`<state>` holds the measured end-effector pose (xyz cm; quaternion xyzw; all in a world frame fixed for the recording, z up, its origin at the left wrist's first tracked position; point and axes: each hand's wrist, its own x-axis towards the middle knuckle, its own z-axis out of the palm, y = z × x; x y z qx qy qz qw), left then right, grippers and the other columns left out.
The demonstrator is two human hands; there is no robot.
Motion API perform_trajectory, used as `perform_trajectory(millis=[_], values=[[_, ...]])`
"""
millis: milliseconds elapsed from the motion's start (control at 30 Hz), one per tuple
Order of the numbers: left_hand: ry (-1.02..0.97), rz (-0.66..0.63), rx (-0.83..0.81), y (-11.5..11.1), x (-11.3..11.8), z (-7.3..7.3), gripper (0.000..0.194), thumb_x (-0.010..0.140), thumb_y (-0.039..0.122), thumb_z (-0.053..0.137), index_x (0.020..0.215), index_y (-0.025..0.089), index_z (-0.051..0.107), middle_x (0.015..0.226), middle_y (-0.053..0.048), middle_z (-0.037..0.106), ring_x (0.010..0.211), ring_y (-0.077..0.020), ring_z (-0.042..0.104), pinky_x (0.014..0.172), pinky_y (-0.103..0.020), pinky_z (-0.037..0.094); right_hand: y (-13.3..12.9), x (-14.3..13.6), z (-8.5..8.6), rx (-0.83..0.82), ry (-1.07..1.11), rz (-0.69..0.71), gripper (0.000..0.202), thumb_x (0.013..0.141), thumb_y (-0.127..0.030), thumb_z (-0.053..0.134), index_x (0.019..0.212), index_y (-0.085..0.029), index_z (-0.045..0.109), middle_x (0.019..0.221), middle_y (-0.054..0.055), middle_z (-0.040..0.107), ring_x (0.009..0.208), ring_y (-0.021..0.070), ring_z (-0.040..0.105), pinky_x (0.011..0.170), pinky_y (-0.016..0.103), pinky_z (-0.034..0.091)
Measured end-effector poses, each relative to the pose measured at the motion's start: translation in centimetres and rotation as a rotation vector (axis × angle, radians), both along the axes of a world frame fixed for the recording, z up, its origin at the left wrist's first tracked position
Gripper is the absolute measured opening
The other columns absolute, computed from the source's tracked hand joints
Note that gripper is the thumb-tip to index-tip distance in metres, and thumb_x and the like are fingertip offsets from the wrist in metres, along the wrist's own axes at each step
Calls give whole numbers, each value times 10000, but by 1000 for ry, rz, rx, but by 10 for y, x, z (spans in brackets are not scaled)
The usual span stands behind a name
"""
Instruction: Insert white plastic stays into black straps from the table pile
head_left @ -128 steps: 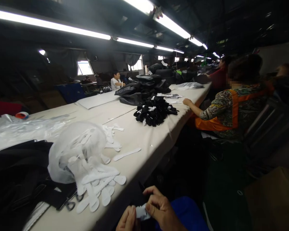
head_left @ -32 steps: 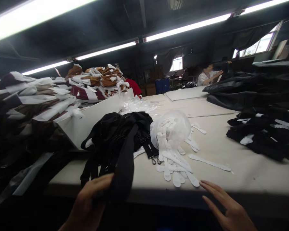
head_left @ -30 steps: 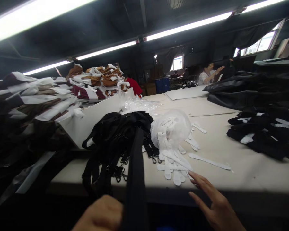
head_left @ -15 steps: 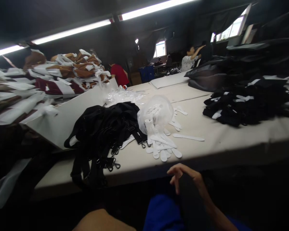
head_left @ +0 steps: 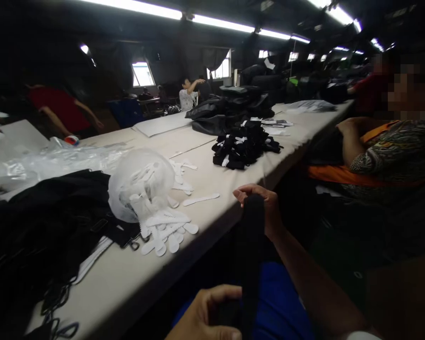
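A wide black strap (head_left: 252,245) runs up and down in front of my blue-clad lap. My right hand (head_left: 264,203) is curled at its upper end, thumb and fingers close together just beyond the table's edge. Lower down, my left hand (head_left: 208,309) has its finger and thumb bent round the lower stretch of the strap. White plastic strips with rounded ends (head_left: 168,231) spill from a clear plastic bag (head_left: 141,184) on the table. Left of the bag lies a heap of black straps (head_left: 56,222) with metal clips at their ends.
A bundle of black rolled straps with white bands (head_left: 242,146) lies further along the table (head_left: 109,297). Black bags (head_left: 216,120) are piled behind it. A co-worker (head_left: 386,151) sits at the right; another in red (head_left: 60,108) stands at the far left.
The view has swung to the right, bringing the seated co-worker in. My left hand has come up into sight at the strap, and my right hand is closed at its upper end.
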<state>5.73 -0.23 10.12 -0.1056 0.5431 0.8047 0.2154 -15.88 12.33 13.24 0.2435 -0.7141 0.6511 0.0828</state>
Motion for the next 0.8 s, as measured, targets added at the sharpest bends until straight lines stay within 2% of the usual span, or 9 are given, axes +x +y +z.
perform_trajectory(millis=[133, 200, 300, 367, 400, 500, 600, 700, 800], values=[[10, 401, 111, -5, -18, 19, 593, 506, 299, 946, 1023, 182, 681, 704, -25, 696, 639, -132, 640, 646, -206, 487, 15, -19, -27, 151, 26, 136, 241, 804, -408, 731, 807, -167, 725, 716, 5, 649, 662, 150, 576, 614, 245, 445], [47, 606, 100, -17, -27, 34, 558, 501, 225, 939, 985, 199, 662, 723, -4, 697, 651, -131, 653, 642, -196, 504, 24, -22, -43, 240, -131, 312, 267, 748, -401, 782, 844, -158, 725, 744, -1, 655, 690, 157, 589, 626, 244, 451], [132, 763, 45, -30, -42, 47, 485, 533, 196, 919, 927, 197, 636, 775, 12, 700, 658, -128, 664, 636, -198, 530, 29, -11, -66, 342, -393, 664, 378, 722, -459, 809, 914, -143, 732, 778, 4, 670, 704, 157, 602, 635, 239, 456], [171, 760, -12, -31, -52, 44, 462, 583, 219, 903, 955, 193, 631, 813, 3, 711, 674, -135, 672, 650, -212, 547, 27, 4, -77, 302, -507, 776, 431, 798, -532, 732, 957, -131, 725, 792, 28, 683, 707, 165, 618, 639, 249, 468], [176, 737, -37, -30, -56, 38, 456, 615, 244, 890, 985, 192, 629, 833, -7, 718, 688, -145, 679, 663, -224, 555, 24, 11, -80, 249, -538, 747, 464, 832, -567, 685, 971, -126, 716, 776, 37, 683, 689, 167, 620, 626, 254, 471], [142, 630, -67, -20, -62, 14, 490, 700, 317, 842, 1110, 193, 605, 930, -47, 733, 786, -189, 705, 743, -273, 572, 17, 24, -77, 58, -503, 493, 510, 857, -622, 631, 975, -128, 681, 751, 50, 677, 661, 174, 618, 626, 277, 492], [94, 552, -57, -8, -58, -5, 620, 724, 308, 826, 1258, 193, 533, 1017, -74, 719, 886, -212, 704, 819, -299, 567, 15, 21, -62, -94, -386, 386, 494, 856, -632, 629, 941, -147, 672, 779, 45, 664, 701, 175, 606, 675, 284, 505], [89, 503, -20, -6, -52, -5, 716, 730, 267, 813, 1347, 203, 456, 958, -61, 711, 837, -189, 698, 763, -265, 571, 18, 13, -50, -113, -329, 415, 488, 836, -624, 660, 976, -158, 683, 834, 31, 648, 760, 169, 582, 688, 259, 486], [136, 318, 42, -17, -51, 14, 706, 802, 326, 726, 1408, 221, 380, 829, -47, 701, 539, -136, 633, 461, -190, 489, 17, 15, -52, -30, -377, 597, 424, 877, -566, 641, 997, -163, 692, 900, 33, 652, 819, 170, 585, 739, 261, 481]])
